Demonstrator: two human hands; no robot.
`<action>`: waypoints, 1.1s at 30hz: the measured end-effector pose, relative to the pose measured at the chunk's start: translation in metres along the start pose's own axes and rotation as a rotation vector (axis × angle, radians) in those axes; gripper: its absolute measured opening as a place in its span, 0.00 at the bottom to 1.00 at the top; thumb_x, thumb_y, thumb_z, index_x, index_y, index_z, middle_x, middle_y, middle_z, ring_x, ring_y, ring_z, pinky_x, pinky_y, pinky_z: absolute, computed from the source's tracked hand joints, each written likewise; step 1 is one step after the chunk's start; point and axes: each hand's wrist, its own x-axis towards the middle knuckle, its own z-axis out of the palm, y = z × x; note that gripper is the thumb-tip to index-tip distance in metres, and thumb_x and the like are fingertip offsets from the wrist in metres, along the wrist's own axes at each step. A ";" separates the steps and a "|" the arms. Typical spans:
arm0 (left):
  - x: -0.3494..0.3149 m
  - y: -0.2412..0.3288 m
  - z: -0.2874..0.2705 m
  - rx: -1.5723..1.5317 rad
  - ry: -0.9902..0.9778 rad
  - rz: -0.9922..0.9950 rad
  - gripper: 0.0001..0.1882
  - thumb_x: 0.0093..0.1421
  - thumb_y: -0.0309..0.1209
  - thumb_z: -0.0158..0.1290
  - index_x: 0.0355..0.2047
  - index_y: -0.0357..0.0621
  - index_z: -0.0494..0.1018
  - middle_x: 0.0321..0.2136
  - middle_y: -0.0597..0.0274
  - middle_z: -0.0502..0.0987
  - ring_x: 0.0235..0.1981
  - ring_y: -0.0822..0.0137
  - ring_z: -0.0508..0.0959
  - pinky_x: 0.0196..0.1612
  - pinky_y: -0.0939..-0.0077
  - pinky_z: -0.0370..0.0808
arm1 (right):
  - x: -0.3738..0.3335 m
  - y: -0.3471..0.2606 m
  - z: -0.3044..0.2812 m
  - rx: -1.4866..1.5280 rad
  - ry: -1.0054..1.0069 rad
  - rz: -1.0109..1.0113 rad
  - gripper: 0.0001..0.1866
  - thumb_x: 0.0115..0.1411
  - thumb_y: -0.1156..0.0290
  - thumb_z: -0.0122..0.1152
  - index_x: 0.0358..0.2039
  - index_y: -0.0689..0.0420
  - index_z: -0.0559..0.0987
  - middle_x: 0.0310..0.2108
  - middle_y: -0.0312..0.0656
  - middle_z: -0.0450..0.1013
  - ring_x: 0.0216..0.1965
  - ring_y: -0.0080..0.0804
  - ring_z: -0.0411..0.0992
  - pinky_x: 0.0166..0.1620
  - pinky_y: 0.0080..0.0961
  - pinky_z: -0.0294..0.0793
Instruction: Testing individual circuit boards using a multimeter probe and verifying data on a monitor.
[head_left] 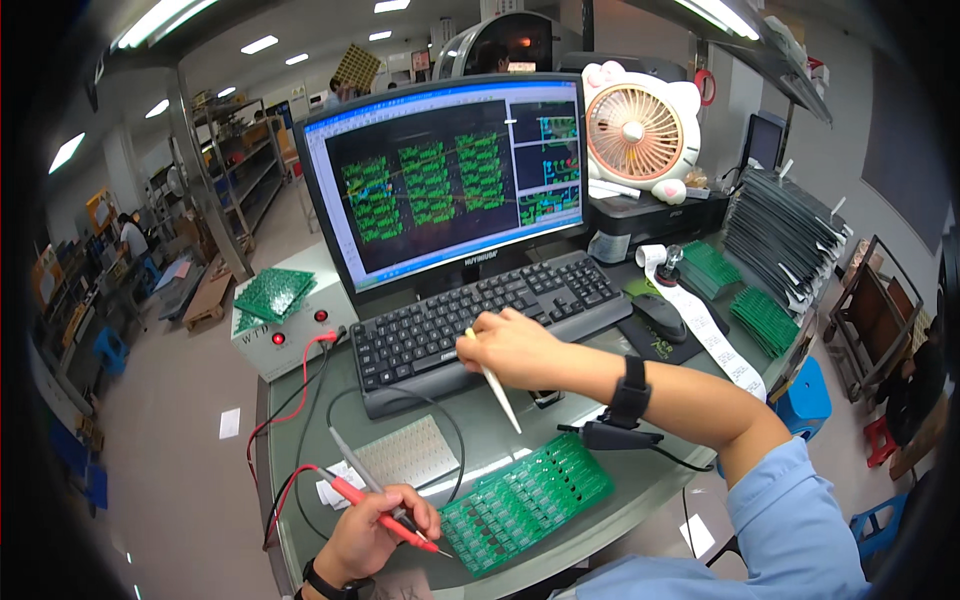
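Observation:
My left hand is closed around a red test probe and a grey-and-black probe beside it. The red probe's metal tip lies at the left edge of a green circuit board panel; whether it touches cannot be told. Over the front of the black keyboard, my right hand pinches a slim white pen-like stick, its tapered end pointing down toward the panel. A pale perforated sheet lies left of the panel, partly over white paper.
A monitor with a circuit layout stands behind the keyboard. To the left, a white test box carries green boards and a red lead. A mouse, paper strip, stacked green boards and a fan stand right.

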 end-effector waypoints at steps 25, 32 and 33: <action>-0.007 0.034 0.038 -0.039 0.186 0.403 0.16 0.68 0.41 0.38 0.29 0.42 0.64 0.24 0.63 0.64 0.22 0.71 0.62 0.28 0.74 0.64 | -0.086 -0.067 -0.128 0.862 0.328 -0.114 0.32 0.41 0.56 0.78 0.42 0.59 0.72 0.58 0.51 0.65 0.49 0.46 0.71 0.49 0.34 0.70; 0.026 0.028 0.047 0.168 -0.034 0.536 0.14 0.70 0.41 0.40 0.35 0.43 0.64 0.31 0.61 0.64 0.24 0.72 0.64 0.27 0.75 0.66 | -0.144 -0.058 -0.052 0.888 -0.031 -0.002 0.30 0.43 0.54 0.75 0.36 0.57 0.67 0.66 0.50 0.54 0.55 0.51 0.67 0.53 0.41 0.69; 0.034 0.027 0.051 0.147 -0.023 0.506 0.18 0.69 0.43 0.38 0.34 0.41 0.67 0.29 0.59 0.66 0.26 0.70 0.69 0.29 0.74 0.69 | -0.149 -0.054 -0.053 0.726 -0.043 -0.074 0.31 0.44 0.51 0.74 0.38 0.57 0.68 0.66 0.49 0.54 0.57 0.50 0.65 0.56 0.46 0.64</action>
